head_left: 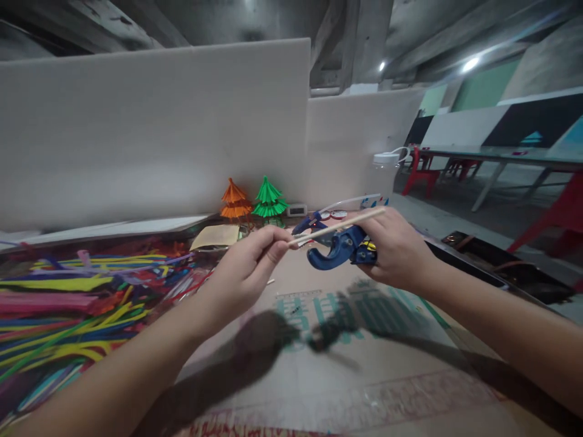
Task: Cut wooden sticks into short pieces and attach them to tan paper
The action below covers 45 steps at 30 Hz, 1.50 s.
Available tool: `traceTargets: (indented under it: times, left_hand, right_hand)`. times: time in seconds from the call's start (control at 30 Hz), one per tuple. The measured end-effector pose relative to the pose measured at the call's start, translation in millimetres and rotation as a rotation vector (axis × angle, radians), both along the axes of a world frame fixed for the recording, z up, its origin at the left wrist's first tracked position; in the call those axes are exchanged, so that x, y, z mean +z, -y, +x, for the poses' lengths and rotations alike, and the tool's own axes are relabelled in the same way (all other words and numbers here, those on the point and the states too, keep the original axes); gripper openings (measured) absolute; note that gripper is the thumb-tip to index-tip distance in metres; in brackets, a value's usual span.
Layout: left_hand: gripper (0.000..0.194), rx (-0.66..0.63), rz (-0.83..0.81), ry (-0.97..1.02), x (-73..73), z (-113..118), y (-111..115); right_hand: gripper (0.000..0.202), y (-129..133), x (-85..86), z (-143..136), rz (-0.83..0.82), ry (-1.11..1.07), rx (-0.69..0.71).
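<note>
1 thin stick (337, 227) spans between the hands, 1 end pinched in left hand (259, 261), other end at right hand (396, 249). Right hand wrapped on 1 blue cutting tool (334, 252), just under stick. Beyond hands: 1 glue gun (308, 223), 2 trees (1 orange (235, 200), 1 green (269, 200)), 1 bottle (382, 176). Left of left hand: many colored strips (73, 303), too many to count.

Red chairs (421, 174) and long tables (501, 156) stand beyond pale partition panels (155, 133).
</note>
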<state>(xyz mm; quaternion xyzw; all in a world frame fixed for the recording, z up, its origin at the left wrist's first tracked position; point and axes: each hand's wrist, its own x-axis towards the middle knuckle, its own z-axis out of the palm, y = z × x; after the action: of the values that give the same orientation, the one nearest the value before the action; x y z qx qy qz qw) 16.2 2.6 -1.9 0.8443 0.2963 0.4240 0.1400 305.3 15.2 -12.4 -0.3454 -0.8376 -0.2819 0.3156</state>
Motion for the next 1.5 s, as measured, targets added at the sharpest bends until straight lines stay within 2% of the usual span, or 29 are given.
traceTargets:
  times: [0.1,0.27,0.4,0.57,0.67,0.87,1.03,1.17,1.33,1.5]
  left_hand:
    - [0.019,-0.044,0.024,-0.049,-0.6,2,6]
    - [0.013,-0.108,-0.018,-0.075,1.4,6,14]
    - [0.015,-0.144,0.056,-0.147,6.1,9,23]
    - [0.021,-0.210,0.140,-0.203,10.4,10,27]
    - [0.021,-0.244,0.133,-0.219,10.4,9,28]
    - [0.020,-0.297,0.122,-0.271,8.1,7,31]
    - [0.020,-0.338,0.141,-0.270,8.4,6,30]
    - [0.019,-0.341,0.160,-0.272,7.8,6,29]
    - [0.020,-0.354,0.145,-0.291,6.8,7,27]
    - [0.021,-0.347,0.138,-0.305,7.6,8,26]
  right_hand:
    - [0.049,5,4.6,0,0.080,0.013,-0.001]
    - [0.045,10,6.5,-1,0.193,0.042,0.080]
    - [0.052,15,9.2,-1,0.268,0.070,0.109]
    - [0.032,27,14.5,0,0.315,0.094,0.011]
    - [0.032,31,15.6,3,0.337,0.089,-0.028]
    - [0.028,33,16.7,8,0.475,0.089,0.006]
    - [0.022,34,18.0,11,0.531,0.102,-0.027]
    - [0.028,32,17.3,12,0.520,0.082,0.013]
    - [0.019,30,15.5,12,0.443,0.106,-0.089]
    - [0.019,29,14.6,14,0.499,0.102,-0.023]
